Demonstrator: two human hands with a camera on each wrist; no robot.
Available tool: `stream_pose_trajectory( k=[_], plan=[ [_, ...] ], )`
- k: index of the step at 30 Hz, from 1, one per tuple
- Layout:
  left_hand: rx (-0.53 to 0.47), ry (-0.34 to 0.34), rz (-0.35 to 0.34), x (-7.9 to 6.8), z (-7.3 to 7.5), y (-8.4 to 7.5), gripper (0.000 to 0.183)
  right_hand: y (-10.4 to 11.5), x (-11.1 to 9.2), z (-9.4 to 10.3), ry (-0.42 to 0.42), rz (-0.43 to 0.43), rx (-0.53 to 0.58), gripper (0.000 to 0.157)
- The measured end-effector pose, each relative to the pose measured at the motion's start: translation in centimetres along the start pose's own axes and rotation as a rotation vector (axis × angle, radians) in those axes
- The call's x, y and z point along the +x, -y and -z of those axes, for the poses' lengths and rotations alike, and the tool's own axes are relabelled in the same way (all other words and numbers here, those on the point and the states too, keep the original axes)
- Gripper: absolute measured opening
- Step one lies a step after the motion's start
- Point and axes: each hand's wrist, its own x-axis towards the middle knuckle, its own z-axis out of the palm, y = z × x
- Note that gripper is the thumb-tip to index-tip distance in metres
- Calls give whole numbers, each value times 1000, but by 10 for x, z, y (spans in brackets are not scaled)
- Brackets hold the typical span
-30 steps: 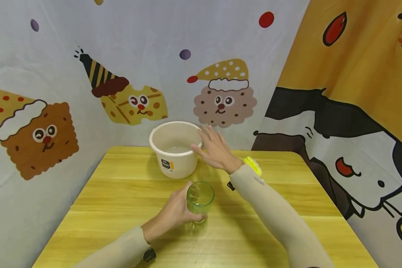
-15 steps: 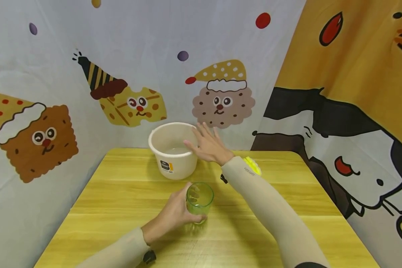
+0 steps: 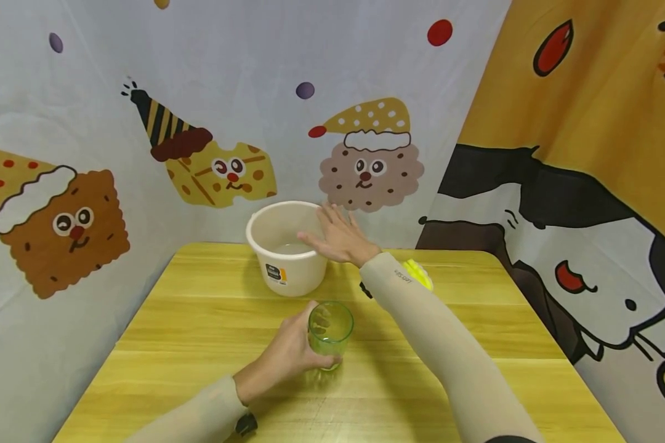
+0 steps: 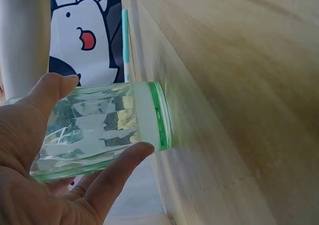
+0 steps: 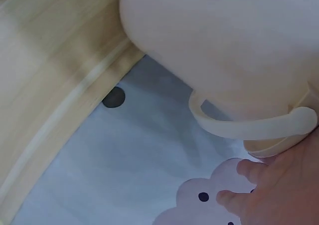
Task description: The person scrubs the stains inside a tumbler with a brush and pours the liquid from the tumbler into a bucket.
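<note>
A green-tinted clear glass (image 3: 332, 325) stands upright at the middle of the table, nearest the person. My left hand (image 3: 289, 349) grips its side, the thumb and fingers wrapped round it. In the left wrist view, the thick green base of the glass (image 4: 162, 116) sits right at the wood. Farther back is a cream plastic bucket (image 3: 296, 274) with a label on its front. My right hand (image 3: 339, 239), fingers straight and spread, lies over the bucket's right rim. A pale bucket handle (image 5: 244, 128) hangs close to that hand in the right wrist view.
A bright yellow object (image 3: 418, 274) lies behind the right sleeve, which partly hides it. The wooden table (image 3: 199, 332) backs onto a cartoon-printed cloth (image 3: 227, 92), with more printed cloth along its left and right sides.
My right hand has slid left, from the outer side of the bucket to over its right rim. The left hand and the glass have stayed in place.
</note>
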Motion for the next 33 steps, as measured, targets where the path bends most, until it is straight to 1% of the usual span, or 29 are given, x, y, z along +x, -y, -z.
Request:
stream_pose_trajectory(
  k=[4, 11, 17, 23, 29, 33],
  plan=[
    [-5, 8, -2, 0, 0, -1, 89, -1, -1, -1, -1, -8, 3, 112],
    [-16, 19, 28, 0, 1, -2, 91, 0, -1, -3, -15, -8, -3, 115],
    [-16, 20, 41, -1, 2, -4, 89, 0, -1, -5, -5, -18, 2, 114],
    [-17, 10, 56, 0, 1, -4, 89, 1, 1, -4, 4, -26, 12, 112],
    [-18, 7, 59, 1, 2, -3, 89, 1, 0, -1, -10, -29, 13, 110],
    [-9, -6, 87, 2, 2, -2, 89, 1, 0, -2, -12, -30, 11, 109]
  ],
)
